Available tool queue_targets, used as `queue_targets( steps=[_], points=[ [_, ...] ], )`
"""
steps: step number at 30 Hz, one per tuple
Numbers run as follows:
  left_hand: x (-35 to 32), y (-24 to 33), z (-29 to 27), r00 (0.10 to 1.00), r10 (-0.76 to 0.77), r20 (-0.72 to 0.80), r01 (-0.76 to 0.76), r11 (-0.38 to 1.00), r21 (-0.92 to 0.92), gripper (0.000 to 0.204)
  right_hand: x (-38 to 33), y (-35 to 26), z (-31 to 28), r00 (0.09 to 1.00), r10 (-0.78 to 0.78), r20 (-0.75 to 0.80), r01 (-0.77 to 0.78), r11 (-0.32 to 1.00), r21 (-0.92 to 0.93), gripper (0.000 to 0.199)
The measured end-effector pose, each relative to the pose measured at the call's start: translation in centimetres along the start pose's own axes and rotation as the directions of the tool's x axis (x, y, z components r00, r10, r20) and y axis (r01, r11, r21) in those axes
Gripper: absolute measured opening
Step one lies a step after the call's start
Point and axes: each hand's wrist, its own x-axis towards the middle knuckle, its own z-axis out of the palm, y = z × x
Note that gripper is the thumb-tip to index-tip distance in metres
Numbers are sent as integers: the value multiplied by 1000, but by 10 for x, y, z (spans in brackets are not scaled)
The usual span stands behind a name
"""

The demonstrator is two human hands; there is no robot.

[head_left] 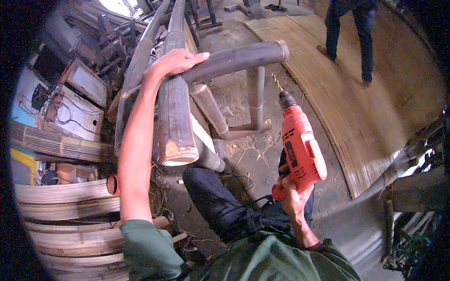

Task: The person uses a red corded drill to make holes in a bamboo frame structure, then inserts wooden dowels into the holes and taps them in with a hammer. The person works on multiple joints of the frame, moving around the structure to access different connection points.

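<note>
My left hand (176, 62) lies over a joint of dark bamboo, gripping it, with the thumb stretched along the crossing bamboo pole (236, 60). Below that hand, a thick bamboo pole (176, 117) runs toward me and ends in a pale, cut face. In my right hand (295, 199) is a red power drill (302, 145), held by its handle. Its twist bit (277, 82) points up and away, apart from the bamboo. Thinner bamboo legs (255, 96) stand under the crossing pole.
Bundled bamboo strips (70, 194) are stacked at the left, near a white cabinet (77, 112) with loose cables. A large slatted bamboo mat (356, 103) covers the floor at the right. Another person's legs (365, 42) stand on it. Shavings litter the floor.
</note>
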Motion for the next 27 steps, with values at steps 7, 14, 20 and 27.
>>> queue_targets(
  steps=[7, 14, 20, 27],
  points=[
    [42, 74, 3, 999, 46, 14, -46, 999, -3, 89, 11, -4, -5, 997, 26, 67, -21, 998, -65, 24],
    [78, 96, 46, 976, 165, -139, -171, 985, -35, 86, 25, 28, -14, 990, -41, 138, 61, 987, -146, 41],
    [89, 86, 52, 962, 147, -232, -147, 989, 16, 83, 25, 36, -12, 984, -39, 176, 60, 991, -116, 48],
    [86, 93, 48, 964, 192, -185, -206, 977, -59, 82, 29, 39, -8, 982, -106, 159, 132, 978, -159, 47]
  ],
)
